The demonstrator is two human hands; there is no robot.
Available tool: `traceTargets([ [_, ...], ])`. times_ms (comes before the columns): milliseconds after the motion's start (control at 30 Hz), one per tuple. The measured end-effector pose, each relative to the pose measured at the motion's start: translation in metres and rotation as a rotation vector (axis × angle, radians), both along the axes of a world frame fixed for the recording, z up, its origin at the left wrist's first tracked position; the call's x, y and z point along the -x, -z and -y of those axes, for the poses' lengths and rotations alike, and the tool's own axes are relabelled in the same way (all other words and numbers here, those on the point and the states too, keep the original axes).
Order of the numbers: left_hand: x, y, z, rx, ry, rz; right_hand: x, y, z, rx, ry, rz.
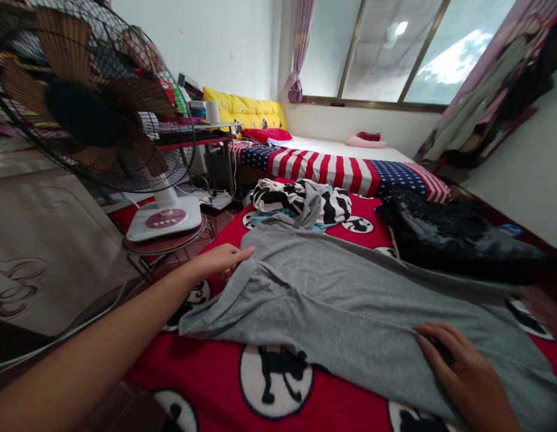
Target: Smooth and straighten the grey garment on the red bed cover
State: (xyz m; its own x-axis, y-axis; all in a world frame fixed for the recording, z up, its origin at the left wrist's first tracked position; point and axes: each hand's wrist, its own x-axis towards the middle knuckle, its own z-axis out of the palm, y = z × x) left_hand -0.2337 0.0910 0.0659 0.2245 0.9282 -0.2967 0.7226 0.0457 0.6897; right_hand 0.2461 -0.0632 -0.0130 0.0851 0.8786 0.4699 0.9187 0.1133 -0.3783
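A grey garment (341, 294) lies spread across a red blanket (215, 384) printed with white circles and black figures. My left hand (222, 261) reaches out to the garment's left edge near its sleeve, fingers extended and touching the cloth. Near the lower right, my right hand (463, 369) rests on the grey fabric with its fingers pressing into a fold. Whether either hand actually grips the cloth is unclear.
A black-and-white patterned cloth (301, 201) lies bunched beyond the grey garment. A black garment (449, 237) is heaped at the right. A stars-and-stripes cover (332, 168) lies farther back. A standing fan (93, 102) is close on the left on a small stand.
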Motion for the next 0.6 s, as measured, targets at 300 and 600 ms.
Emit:
traceTargets([
  [300, -0.02, -0.02, 0.031, -0.426, 0.211, 0.073, 0.001, 0.005, 0.002, 0.0, 0.007, -0.004],
  [600, -0.02, -0.003, 0.087, -0.73, 0.171, 0.306, 0.037, -0.031, -0.029, 0.035, -0.118, -0.107],
])
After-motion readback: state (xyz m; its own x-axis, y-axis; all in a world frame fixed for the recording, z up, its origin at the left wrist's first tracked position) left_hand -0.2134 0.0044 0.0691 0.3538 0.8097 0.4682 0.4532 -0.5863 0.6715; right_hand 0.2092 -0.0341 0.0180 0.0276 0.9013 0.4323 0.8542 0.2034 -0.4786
